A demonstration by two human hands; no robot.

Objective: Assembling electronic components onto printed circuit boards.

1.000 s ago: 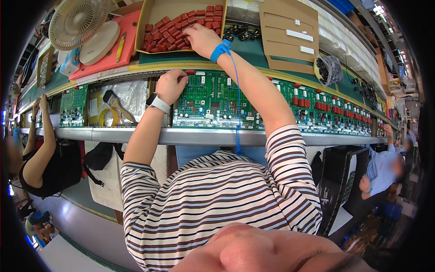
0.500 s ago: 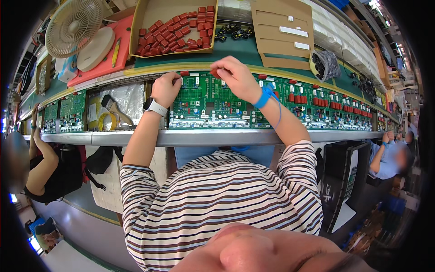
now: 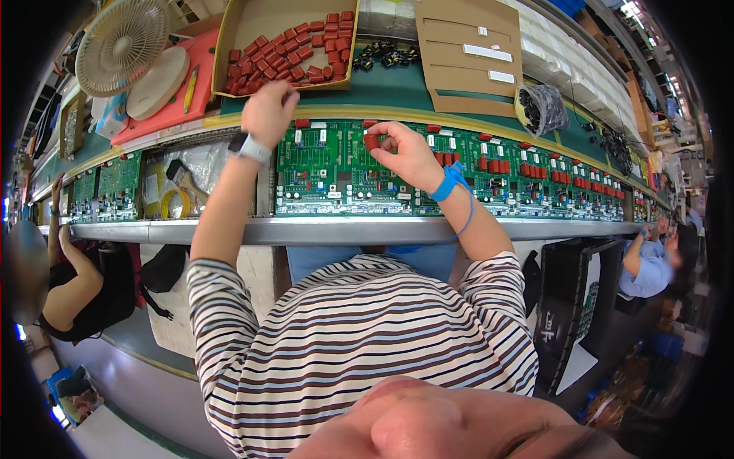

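Red component [image 3: 371, 142], small and blocky: that's what the person's right hand [image 3: 401, 153] has pinched between thumb and fingertips, at the upper part of a green circuit board [image 3: 317, 164]. Seen from the head view, the only one, I cannot tell whether it is seated in the board or just above it. A blue wrist strap [image 3: 451, 182] circles that wrist.

The left hand [image 3: 271, 111] is up near the front edge of a shallow cardboard box [image 3: 256, 17], its fingers loosely curled; whether it holds anything, I can't say from here. On its wrist is a watch [image 3: 248, 147] with a pale band. Inside the box lie many red blocks [image 3: 287, 55], piled loosely on the left and in neater rows at the right.

More boards run off to the right in a line, with red parts standing on them. To the left of the near board are a brush [image 3: 183, 177] and a yellow ring [image 3: 176, 205]. Across the bench I see a round fan [image 3: 122, 46], a yellow cutter [image 3: 191, 89] on a pinkish-red slab [image 3: 201, 76], a heap of black parts [image 3: 386, 53] and a slotted cardboard sheet [image 3: 443, 76] bearing white strips.
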